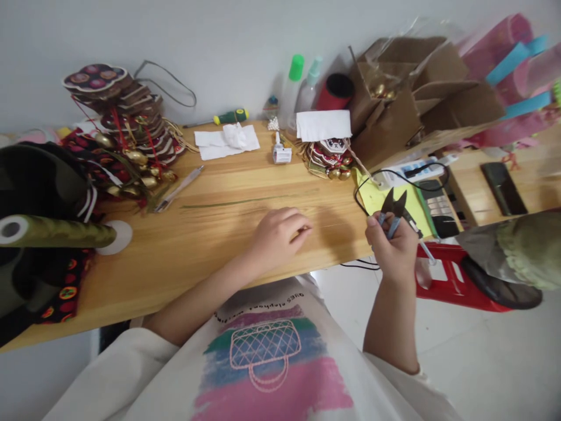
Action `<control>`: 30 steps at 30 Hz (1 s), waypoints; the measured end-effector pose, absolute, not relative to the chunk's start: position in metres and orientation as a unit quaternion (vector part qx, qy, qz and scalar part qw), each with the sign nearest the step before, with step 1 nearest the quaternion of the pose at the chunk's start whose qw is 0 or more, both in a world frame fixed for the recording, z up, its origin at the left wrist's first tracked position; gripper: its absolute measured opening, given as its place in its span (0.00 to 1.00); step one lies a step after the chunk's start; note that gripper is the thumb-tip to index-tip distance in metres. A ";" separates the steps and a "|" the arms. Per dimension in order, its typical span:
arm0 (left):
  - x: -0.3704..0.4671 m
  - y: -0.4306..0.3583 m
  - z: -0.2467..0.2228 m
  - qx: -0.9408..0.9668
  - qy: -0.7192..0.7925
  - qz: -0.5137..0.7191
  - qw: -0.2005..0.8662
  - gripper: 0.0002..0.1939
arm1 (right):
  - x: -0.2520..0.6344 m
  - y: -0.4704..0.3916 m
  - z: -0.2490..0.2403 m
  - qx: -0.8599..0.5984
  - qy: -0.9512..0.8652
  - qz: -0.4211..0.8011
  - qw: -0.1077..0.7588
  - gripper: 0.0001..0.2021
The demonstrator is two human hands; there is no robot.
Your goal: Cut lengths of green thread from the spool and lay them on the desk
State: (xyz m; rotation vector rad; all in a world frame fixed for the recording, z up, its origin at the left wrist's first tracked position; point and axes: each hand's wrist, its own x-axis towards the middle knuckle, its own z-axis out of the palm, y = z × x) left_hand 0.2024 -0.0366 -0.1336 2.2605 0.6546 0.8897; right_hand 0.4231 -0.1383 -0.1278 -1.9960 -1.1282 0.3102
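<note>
In my right hand (pixel 397 248) is a pair of scissors (pixel 393 203) with dark blades and blue handles. The blades point away from me and stand slightly apart, near the table's right front edge. My left hand (pixel 283 234) rests low over the middle of the table with its fingers curled together; whatever they may hold is hidden. Beyond it a thin green cord (pixel 249 202) lies stretched across the wood. A pale pen-like tool (pixel 179 190) lies further left.
Stacked flower-shaped ornaments with gold bells (pixel 135 123) and a green ribbon roll (pixel 61 232) stand left. At the back are a screwdriver (pixel 230 116), white tissue (pixel 234 137), a small bottle (pixel 281 153) and a cardboard box (pixel 385 126). A calculator (pixel 438 207) and phone (pixel 504 188) lie right.
</note>
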 end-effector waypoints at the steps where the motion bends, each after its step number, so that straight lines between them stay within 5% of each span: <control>1: 0.190 -0.037 -0.135 0.860 0.264 0.331 0.286 0.06 | 0.423 -0.137 -0.130 -0.783 -0.444 0.130 0.416 0.14; 13: 0.027 -0.039 -0.156 0.775 0.548 0.260 0.178 0.08 | 0.417 -0.106 -0.147 -0.788 -0.495 0.131 0.343 0.16; 30: 0.009 -0.025 -0.160 0.707 0.645 0.248 0.151 0.09 | 0.406 -0.075 -0.163 -0.840 -0.505 0.088 0.179 0.15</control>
